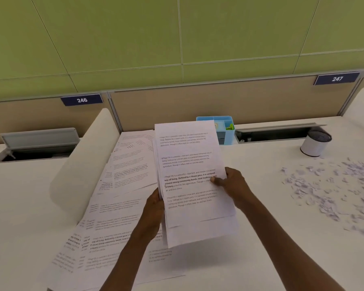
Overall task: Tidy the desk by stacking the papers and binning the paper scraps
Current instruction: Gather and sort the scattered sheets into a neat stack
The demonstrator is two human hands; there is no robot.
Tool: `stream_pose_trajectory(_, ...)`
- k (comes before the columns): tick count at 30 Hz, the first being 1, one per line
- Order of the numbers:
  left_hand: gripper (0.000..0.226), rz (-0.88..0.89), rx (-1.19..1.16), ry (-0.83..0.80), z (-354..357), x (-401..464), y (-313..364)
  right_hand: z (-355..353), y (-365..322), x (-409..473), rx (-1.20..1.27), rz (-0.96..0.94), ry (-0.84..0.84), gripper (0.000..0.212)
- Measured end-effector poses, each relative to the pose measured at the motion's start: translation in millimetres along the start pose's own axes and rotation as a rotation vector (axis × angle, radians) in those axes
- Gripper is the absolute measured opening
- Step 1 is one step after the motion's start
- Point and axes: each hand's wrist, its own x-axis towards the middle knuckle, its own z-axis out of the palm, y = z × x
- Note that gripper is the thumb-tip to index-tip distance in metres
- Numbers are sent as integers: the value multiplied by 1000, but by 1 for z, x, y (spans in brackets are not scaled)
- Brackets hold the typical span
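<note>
**Both hands hold a sheaf of papers above the desk**

At far left an open cable hatch (38, 143) sits in the neighbouring desk, under a plate (82, 100) reading 246. A white rounded divider (82, 164) separates that desk from the white desk (261, 206) in front.

Just right of the divider, loose printed sheets (118, 206) lie fanned and overlapping on the desk, running from the back edge to the near edge.

The left hand (155, 208) grips the left edge of a raised sheaf (193, 181) of printed pages, fingers curled round behind the paper. The sheaf is held tilted above the loose sheets, its pages unevenly aligned at the bottom. The right hand (233, 185) pinches the sheaf's right edge, thumb pressed on the front and the other fingers hidden behind.

Behind the sheaf's top stands a blue organiser (227, 127), partly hidden, with green items in one compartment. To its right a second open hatch (277, 132) runs along the back of the desk.

Further right stands a white bin (312, 144) with a dark mesh rim, upright. Near it, in front and to the right, paper scraps (328, 190) lie scattered over the desk. Above, a plate (337, 78) reads 247.
</note>
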Motion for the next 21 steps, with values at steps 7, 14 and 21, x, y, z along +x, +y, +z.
stream_pose_trajectory(7, 35, 178, 146, 198, 28, 5, 14, 7, 4, -9, 21, -248, 178, 25)
stream_pose_trajectory(14, 34, 301, 166, 319, 55, 2, 12, -8, 12, -14, 40, -365, 177, 30)
stream_pose_trajectory(21, 38, 268, 218, 371, 59, -4, -10, 2, 43, -21, 20, -299, 95, 37)
